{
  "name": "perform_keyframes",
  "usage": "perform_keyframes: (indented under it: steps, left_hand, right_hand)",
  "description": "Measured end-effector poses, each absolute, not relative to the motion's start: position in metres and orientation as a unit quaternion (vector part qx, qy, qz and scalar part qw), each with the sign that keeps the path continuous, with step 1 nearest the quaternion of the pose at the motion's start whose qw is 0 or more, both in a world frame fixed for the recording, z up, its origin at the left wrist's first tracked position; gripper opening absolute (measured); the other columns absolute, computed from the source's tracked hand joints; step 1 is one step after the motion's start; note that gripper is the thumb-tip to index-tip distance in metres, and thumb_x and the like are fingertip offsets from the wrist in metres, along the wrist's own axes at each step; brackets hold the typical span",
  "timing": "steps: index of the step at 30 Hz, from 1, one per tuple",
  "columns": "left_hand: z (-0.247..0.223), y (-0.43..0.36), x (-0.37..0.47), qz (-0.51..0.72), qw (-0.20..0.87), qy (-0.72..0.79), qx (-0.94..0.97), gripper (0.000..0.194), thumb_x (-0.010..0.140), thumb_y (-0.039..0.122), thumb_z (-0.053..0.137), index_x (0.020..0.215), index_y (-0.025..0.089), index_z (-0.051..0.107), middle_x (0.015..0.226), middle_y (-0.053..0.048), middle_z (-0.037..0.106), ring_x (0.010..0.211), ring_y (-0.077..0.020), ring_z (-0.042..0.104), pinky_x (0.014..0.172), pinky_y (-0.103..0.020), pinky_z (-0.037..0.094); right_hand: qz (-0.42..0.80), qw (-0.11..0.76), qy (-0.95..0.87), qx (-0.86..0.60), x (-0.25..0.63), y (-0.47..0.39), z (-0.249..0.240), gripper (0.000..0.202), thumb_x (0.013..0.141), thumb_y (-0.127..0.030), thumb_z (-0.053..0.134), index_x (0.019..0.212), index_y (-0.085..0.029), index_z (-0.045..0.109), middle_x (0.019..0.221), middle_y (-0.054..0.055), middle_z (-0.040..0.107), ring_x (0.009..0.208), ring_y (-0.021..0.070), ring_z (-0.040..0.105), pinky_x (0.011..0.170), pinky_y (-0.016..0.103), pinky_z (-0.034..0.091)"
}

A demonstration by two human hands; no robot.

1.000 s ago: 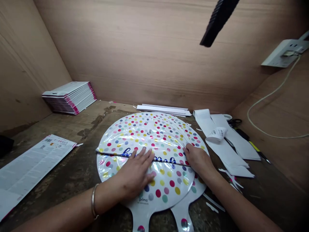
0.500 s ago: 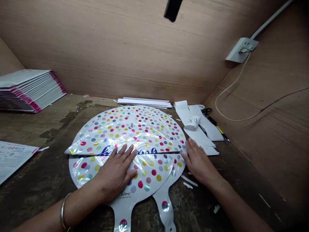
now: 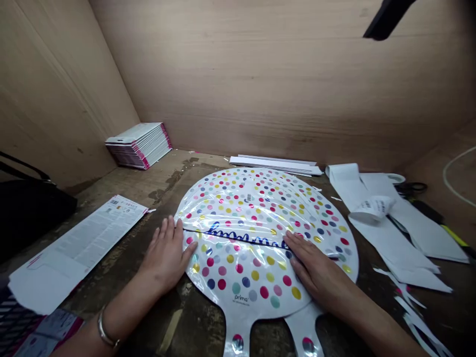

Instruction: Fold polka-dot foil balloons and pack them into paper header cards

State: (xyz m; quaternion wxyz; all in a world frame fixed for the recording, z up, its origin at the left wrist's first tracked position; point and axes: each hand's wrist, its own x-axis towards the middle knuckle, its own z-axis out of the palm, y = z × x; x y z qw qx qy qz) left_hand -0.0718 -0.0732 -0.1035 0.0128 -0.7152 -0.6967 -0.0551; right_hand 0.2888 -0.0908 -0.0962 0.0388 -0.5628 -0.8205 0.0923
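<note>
Flat, uninflated foil balloons (image 3: 238, 267) with coloured polka dots lie stacked in front of me. A straight dark edge runs across the top one, through blue script lettering, where its upper part looks folded over. My left hand (image 3: 163, 258), wearing a metal bangle, rests open along the balloon's left rim at that edge. My right hand (image 3: 316, 270) lies flat on the right side, fingers stretched out over the end of the lettering. Two tails hang towards me, the left tail (image 3: 238, 329) and the right tail (image 3: 307, 329).
At the back left stands a stack of white-and-pink folded packaging (image 3: 143, 144). A printed card sheet (image 3: 85, 248) lies on the left, near a black bag (image 3: 33, 208). White paper strips (image 3: 394, 238), scissors (image 3: 411, 187) and a yellow-black cutter (image 3: 455, 240) lie right. Wooden panels enclose the table.
My left hand has moved from the balloon's middle to its left rim. My right hand has shifted from the right rim onto the balloon. The view has turned left.
</note>
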Motion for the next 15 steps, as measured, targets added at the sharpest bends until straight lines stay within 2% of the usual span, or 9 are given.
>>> perform_keyframes:
  steps: [2,4,6,9,12,15]
  left_hand:
    - [-0.094,-0.073,-0.057,-0.113,0.083,-0.671,-0.728,0.064,0.086,0.039,0.042,0.136,0.000,0.035,0.148,-0.026,0.021,0.138,-0.0376,0.012,0.108,-0.056,0.017]
    - [-0.085,-0.067,-0.030,-0.155,0.089,-0.598,-0.781,0.057,0.087,0.032,0.044,0.137,0.005,0.036,0.150,-0.021,0.019,0.139,-0.0343,0.010,0.110,-0.056,0.014]
    - [-0.080,-0.057,-0.001,-0.150,0.016,-0.495,-0.856,0.050,0.086,0.028,0.046,0.133,0.011,0.042,0.147,-0.016,0.031,0.137,-0.0301,0.024,0.110,-0.050,0.021]
    - [-0.081,-0.042,0.026,-0.125,-0.084,-0.402,-0.903,0.036,0.088,0.026,0.045,0.122,0.016,0.053,0.130,-0.011,0.053,0.120,-0.0248,0.048,0.103,-0.041,0.037]
    - [-0.081,-0.032,0.032,-0.129,-0.105,-0.406,-0.898,0.031,0.088,0.027,0.048,0.116,0.016,0.055,0.115,-0.010,0.061,0.106,-0.0246,0.056,0.093,-0.040,0.044]
    - [-0.076,-0.030,0.031,-0.113,-0.094,-0.401,-0.904,0.026,0.087,0.026,0.051,0.111,0.018,0.057,0.105,-0.009,0.065,0.099,-0.0242,0.059,0.099,-0.047,0.038]
  right_hand:
    - [0.085,0.036,-0.820,-0.565,0.283,-0.092,-0.090,0.052,0.087,-0.025,0.038,0.136,-0.008,0.041,0.144,0.014,0.038,0.133,0.0256,0.035,0.109,0.047,0.032]
    - [0.081,0.023,-0.818,-0.569,0.274,-0.091,-0.082,0.053,0.081,-0.016,0.043,0.134,-0.009,0.045,0.141,0.014,0.042,0.130,0.0258,0.039,0.107,0.045,0.034]
    - [0.078,0.009,-0.811,-0.579,0.268,-0.087,-0.075,0.055,0.076,-0.009,0.044,0.131,-0.011,0.049,0.136,0.011,0.049,0.123,0.0255,0.045,0.103,0.043,0.038]
    - [0.053,0.013,-0.802,-0.595,0.271,-0.079,-0.070,0.052,0.076,-0.005,0.044,0.126,-0.017,0.054,0.129,0.006,0.056,0.115,0.0250,0.049,0.096,0.039,0.042]
    - [0.016,0.029,-0.777,-0.629,0.279,-0.082,-0.067,0.044,0.081,-0.005,0.041,0.118,-0.020,0.059,0.114,0.005,0.064,0.102,0.0238,0.053,0.086,0.034,0.045]
    - [0.012,0.005,-0.746,-0.665,0.266,-0.103,-0.060,0.038,0.084,-0.005,0.039,0.111,-0.018,0.064,0.092,0.009,0.068,0.087,0.0231,0.058,0.075,0.031,0.046]
